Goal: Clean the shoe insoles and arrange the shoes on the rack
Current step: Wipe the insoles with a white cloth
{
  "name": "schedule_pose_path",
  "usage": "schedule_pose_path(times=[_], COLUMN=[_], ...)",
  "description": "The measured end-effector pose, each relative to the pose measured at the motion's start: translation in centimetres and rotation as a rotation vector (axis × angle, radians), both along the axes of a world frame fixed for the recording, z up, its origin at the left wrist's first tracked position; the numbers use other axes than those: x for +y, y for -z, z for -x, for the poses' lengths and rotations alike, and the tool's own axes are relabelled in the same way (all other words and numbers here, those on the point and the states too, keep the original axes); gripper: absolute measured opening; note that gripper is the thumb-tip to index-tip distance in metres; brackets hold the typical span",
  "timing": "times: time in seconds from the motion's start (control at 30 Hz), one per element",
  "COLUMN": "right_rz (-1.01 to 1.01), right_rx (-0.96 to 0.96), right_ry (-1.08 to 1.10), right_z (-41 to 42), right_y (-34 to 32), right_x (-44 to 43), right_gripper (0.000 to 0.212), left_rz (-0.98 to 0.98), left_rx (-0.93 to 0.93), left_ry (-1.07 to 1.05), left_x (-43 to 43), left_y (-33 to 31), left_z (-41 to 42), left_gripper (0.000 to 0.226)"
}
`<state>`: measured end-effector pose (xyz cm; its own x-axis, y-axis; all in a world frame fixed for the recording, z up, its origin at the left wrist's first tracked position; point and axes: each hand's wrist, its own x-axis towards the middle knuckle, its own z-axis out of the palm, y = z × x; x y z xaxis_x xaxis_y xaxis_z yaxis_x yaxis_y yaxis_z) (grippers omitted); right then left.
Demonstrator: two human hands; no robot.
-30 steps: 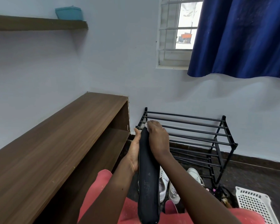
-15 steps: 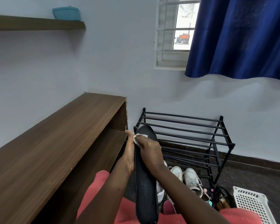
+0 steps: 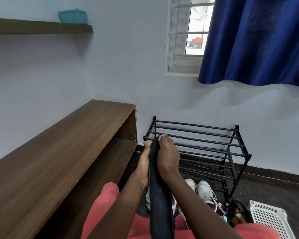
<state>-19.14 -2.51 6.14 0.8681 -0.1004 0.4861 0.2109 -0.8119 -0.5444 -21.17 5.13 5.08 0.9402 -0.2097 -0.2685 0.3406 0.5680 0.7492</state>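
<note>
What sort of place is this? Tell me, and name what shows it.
Probably a corner of a room in a home, used for keeping shoes: a black metal shoe rack, white sneakers on the floor by it, and a blue curtain over a barred window.

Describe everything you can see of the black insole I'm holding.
The insole is long, narrow and black, with a matte, fabric-like face and faint lettering towards its near end. It is held lengthwise, with its far end raised towards the shoe rack and its near end at the bottom edge of the view. The left hand holds its left edge. The right hand lies over its far part, pressing a small white wipe on the tip.
</note>
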Motion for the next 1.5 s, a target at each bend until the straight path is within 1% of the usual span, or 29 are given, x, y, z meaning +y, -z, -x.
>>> schedule_pose_path(times=[0.1,0.27,0.37,0.47,0.53,0.6,0.7,0.8,0.83,0.97,1.0,1.1,1.2,1.23,1.3,1.37,1.43,1.5], right_rz=[-0.038,-0.186,-0.145,-0.089,-0.016,0.003,-0.077,-0.130,-0.141,-0.202,-0.230,-0.263,-0.161,-0.137,-0.060,-0.010,-0.041,-0.109], right_rx=[-0.037,-0.106,-0.152,-0.186,-0.153,-0.083,-0.038,-0.013,0.006,0.088,0.091,-0.020,-0.151,-0.150,-0.030,0.130,0.153,0.159], right_ry=[-0.038,-0.117,-0.281,-0.346,-0.342,-0.308,-0.239,-0.172,-0.161,-0.095,-0.088,-0.208,-0.342,-0.357,-0.332,-0.287,-0.214,-0.117], right_z=[0.3,0.3,1.3,1.6,1.1,0.6,0.3,0.1,0.3,0.7,0.7,1.1,2.2,2.5,2.7,2.2,1.8,1.5], right_y=[0.2,-0.1,0.2,0.6,1.0,1.1,0.4,-0.1,-0.1,-0.1,-0.1,-0.1,0.3,0.4,0.2,0.0,-0.4,-0.7], right_x=[-0.1,-0.3,0.3,0.3,0.1,0.1,0.2,-0.1,0.0,0.9,1.0,1.0,1.3,1.3,1.2,1.0,0.7,0.7], right_gripper=[0.016,0.016,0.016,0.015,0.015,0.019,0.032,0.020,0.021,0.039,0.041,0.031,0.038,0.040,0.041,0.050,0.054,0.057], left_rz=[-0.034,-0.041,-0.012,0.029,0.014,-0.015,-0.006,-0.006,-0.005,-0.001,0.003,-0.020,-0.046,-0.039,-0.053,-0.075,-0.075,-0.061], left_rx=[-0.001,-0.032,-0.053,-0.077,-0.072,-0.052,-0.005,0.024,0.033,0.015,0.007,-0.013,-0.019,-0.018,-0.010,-0.006,0.023,0.023], left_ry=[0.013,0.046,-0.020,-0.043,-0.035,-0.034,-0.033,-0.028,-0.034,0.017,0.018,0.005,-0.080,-0.101,-0.096,-0.075,-0.053,-0.027], left_x=[0.2,0.5,0.6,0.4,0.1,-0.1,-0.2,0.1,0.1,-0.2,-0.1,0.4,0.7,0.7,0.8,0.9,1.0,1.0], left_y=[0.5,0.5,0.3,0.0,0.2,0.2,-0.2,0.2,0.2,-0.2,-0.3,-0.4,-0.2,-0.2,-0.1,-0.3,-0.4,-0.3], left_z=[-0.1,-0.7,-0.8,-0.8,-0.9,-0.8,-0.5,-0.4,-0.3,0.0,0.1,0.0,-0.3,-0.4,-0.5,-0.3,-0.2,-0.1], left_gripper=[0.078,0.077,0.070,0.065,0.067,0.066,0.067,0.070,0.071,0.072,0.071,0.079,0.086,0.091,0.097,0.085,0.078,0.079])
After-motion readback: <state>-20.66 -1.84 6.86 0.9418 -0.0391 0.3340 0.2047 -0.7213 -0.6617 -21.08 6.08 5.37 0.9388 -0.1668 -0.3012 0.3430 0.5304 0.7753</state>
